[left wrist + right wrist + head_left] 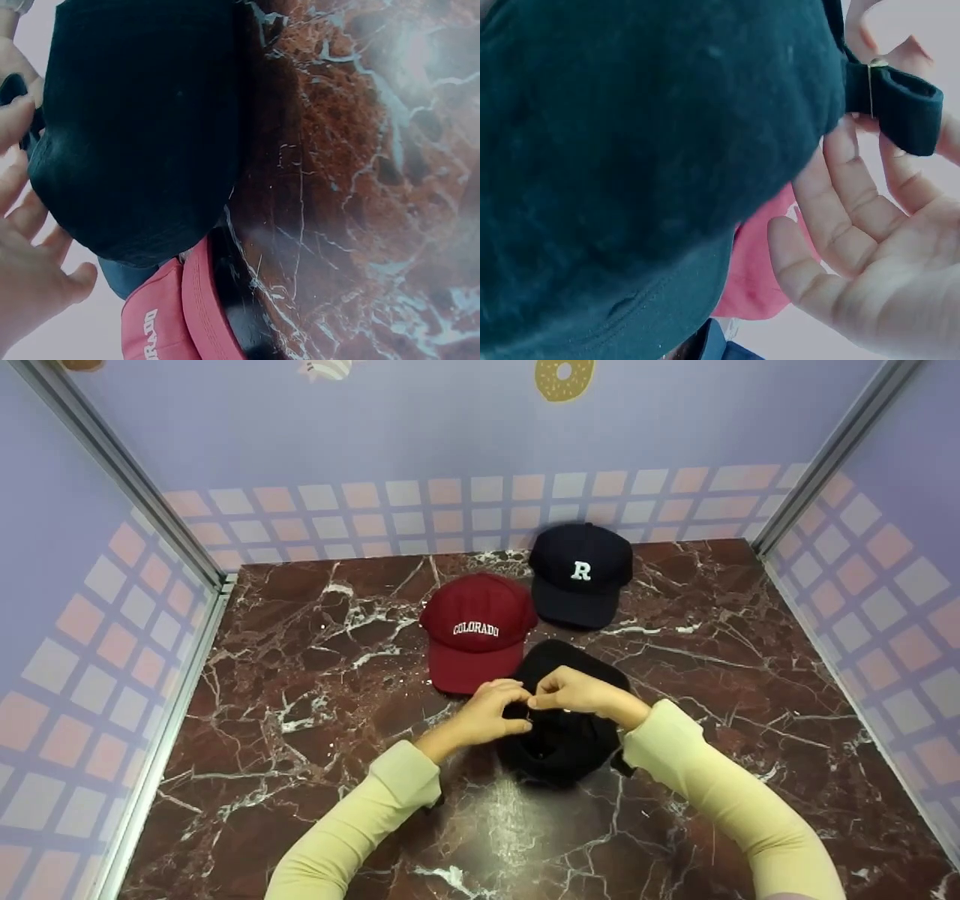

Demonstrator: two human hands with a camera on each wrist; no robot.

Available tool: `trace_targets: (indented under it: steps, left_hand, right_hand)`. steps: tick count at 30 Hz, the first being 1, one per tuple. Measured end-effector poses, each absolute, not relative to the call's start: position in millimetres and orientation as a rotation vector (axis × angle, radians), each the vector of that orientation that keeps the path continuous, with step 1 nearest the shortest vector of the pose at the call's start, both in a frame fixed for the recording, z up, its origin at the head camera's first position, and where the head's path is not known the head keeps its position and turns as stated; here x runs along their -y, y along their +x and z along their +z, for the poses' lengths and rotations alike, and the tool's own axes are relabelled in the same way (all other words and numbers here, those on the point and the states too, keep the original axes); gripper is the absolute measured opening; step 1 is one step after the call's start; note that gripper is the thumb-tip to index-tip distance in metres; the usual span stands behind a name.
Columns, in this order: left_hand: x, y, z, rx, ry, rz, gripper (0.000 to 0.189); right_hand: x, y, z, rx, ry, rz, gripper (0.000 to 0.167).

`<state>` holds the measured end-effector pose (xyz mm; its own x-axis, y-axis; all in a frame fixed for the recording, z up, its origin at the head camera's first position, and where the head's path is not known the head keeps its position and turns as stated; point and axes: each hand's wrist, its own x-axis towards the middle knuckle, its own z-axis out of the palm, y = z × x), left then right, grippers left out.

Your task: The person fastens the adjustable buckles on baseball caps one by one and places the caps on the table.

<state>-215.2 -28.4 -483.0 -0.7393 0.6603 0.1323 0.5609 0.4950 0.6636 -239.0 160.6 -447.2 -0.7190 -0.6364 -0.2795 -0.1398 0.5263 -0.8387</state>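
Note:
A black cap (577,742) sits on the marble-patterned table below both hands, its back opening towards the person. At its back is an adjustable strap (909,112) with a small gold-coloured buckle (877,64); part of the strap is folded in a loop. My right hand (577,691) pinches the strap with thumb and forefinger, the other fingers spread under it. From the other side, my left hand (487,712) holds the strap between thumb and fingers, fingertips right at the right hand's. In the left wrist view, the cap's dark crown (142,127) hides much of the strap.
A red cap (478,626) lettered COLORADO lies just beyond the left hand. Behind and right of it, a navy cap (581,574) with a white R stands near the back wall (480,435). Side walls with metal corner rails border the marble-patterned table (300,765).

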Motion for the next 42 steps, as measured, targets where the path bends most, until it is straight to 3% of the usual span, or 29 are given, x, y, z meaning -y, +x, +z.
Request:
trace_targets:
  steps: [16, 42]
  left_hand:
    - [27.6, -211.2, -489.5, -2.785, 1.146, 1.027, 0.029]
    - [25.8, -210.6, -485.0, -2.872, 1.206, 0.906, 0.028]
  right_hand:
    - [-173.3, -239.8, -444.0, -2.008, -0.689, -1.145, 0.013]
    - [-164.4, -238.7, -449.1, -2.195, -0.722, -1.064, 0.019]
